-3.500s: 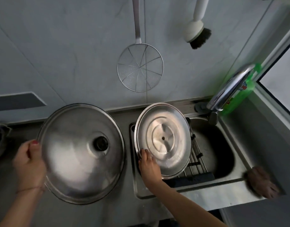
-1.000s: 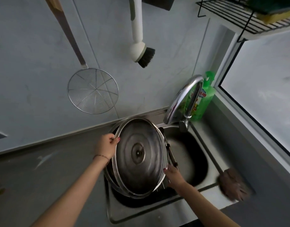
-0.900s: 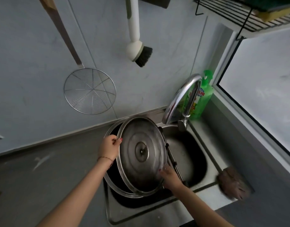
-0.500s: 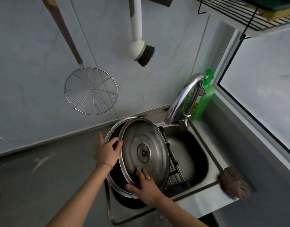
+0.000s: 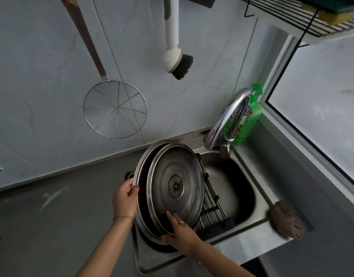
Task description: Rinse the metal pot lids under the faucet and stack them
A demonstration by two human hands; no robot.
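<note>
The smaller lid [image 5: 177,186] now lies nested inside the larger lid [image 5: 142,182], both tilted and leaning over the left part of the sink [image 5: 242,172], partly on the wire rack [image 5: 211,204]. A few seconds ago the two lids were apart, the big one over the counter and the small one alone on the rack; since then the big one has come behind the small one, so the stack is already made (I see no water running from the faucet [image 5: 226,116], so whether the rinsing is finished I cannot tell).

The left hand [image 5: 125,198] grips the left rim of the larger lid, the fingers curled round its edge. The right hand [image 5: 181,234] has changed the most: a second ago it pinched the lower right edge of the small lid, and now it rests flat against the lower face, fingers straight and a little spread, pressing the lid into place. In my judgement this is the settling of the stack.

Around them: a green soap bottle [image 5: 250,120] behind the faucet, a brown scrubber [image 5: 286,218] on the sink's right corner, and on the wall a wire skimmer [image 5: 115,109] and a dish brush [image 5: 178,60].
</note>
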